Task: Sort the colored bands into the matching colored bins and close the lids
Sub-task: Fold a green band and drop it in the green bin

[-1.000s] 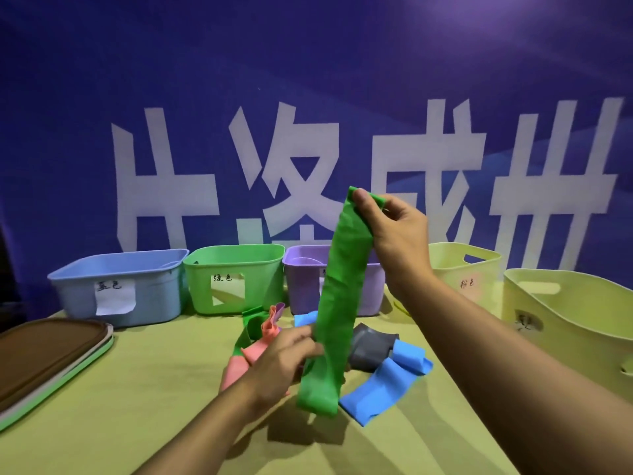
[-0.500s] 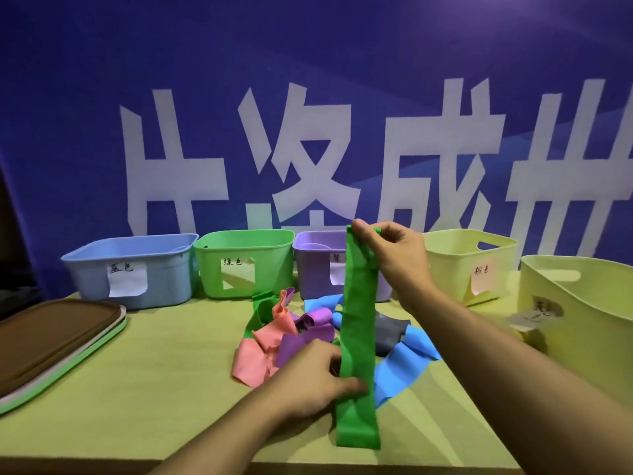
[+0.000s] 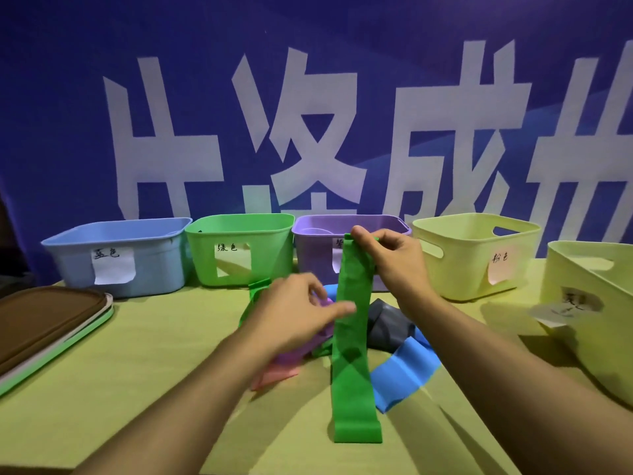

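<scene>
My right hand (image 3: pixel 397 262) pinches the top end of a long green band (image 3: pixel 351 354), which hangs down to the table in front of the purple bin (image 3: pixel 318 231). My left hand (image 3: pixel 294 317) reaches in from the left, its fingertips touching the band's left edge about a third of the way down. Beneath the hands lies a pile of bands: blue (image 3: pixel 400 378), grey (image 3: pixel 387 323), purple (image 3: pixel 298 354), pink (image 3: pixel 277 377) and another green one (image 3: pixel 257 289). The green bin (image 3: pixel 239 248) stands open behind the pile.
A row of open bins lines the back: blue (image 3: pixel 120 255), green, purple and a pale yellow one (image 3: pixel 476 255). Another pale yellow bin (image 3: pixel 596 313) sits at the right edge. Stacked lids (image 3: pixel 44 330) lie at the left. A blue banner hangs behind.
My right hand has lowered the green band, whose bottom end now rests on the table. My left hand has slid up the band from its lower part to higher on its left edge.
</scene>
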{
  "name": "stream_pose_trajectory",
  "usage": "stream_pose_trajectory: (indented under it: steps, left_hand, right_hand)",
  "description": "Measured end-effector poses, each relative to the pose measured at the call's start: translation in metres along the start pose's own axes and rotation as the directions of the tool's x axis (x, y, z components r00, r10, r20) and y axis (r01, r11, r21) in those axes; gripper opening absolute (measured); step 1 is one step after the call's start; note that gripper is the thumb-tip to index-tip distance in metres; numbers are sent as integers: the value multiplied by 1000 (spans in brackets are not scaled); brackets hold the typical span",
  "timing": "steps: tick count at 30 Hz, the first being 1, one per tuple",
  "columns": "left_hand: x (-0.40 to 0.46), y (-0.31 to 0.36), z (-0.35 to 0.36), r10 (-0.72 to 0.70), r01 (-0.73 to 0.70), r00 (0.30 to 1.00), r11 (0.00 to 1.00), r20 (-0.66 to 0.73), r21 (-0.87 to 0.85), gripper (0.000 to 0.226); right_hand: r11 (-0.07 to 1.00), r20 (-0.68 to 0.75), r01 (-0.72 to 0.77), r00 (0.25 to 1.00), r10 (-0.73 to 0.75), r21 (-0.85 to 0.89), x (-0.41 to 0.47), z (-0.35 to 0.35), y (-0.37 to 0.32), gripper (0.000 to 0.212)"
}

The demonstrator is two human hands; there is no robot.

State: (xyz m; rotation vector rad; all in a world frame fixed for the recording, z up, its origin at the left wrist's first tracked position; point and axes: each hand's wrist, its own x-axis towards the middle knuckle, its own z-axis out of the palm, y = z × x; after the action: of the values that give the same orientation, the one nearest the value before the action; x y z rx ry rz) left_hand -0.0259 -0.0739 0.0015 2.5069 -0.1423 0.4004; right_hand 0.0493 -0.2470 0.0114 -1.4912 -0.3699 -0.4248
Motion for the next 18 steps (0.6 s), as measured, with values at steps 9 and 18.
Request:
stream_pose_trajectory:
  steps: [9,18]
  left_hand:
    - [69,-11,38,97,-179,981,773,-165,-609,23]
    - [76,-26,52,129,-289,947,746,-294,-601,21]
  right_hand:
    - [1000,63,-2,998,0,28,-1,5,42,26]
    - [997,127,-75,989,72,20,5,-3,57,58]
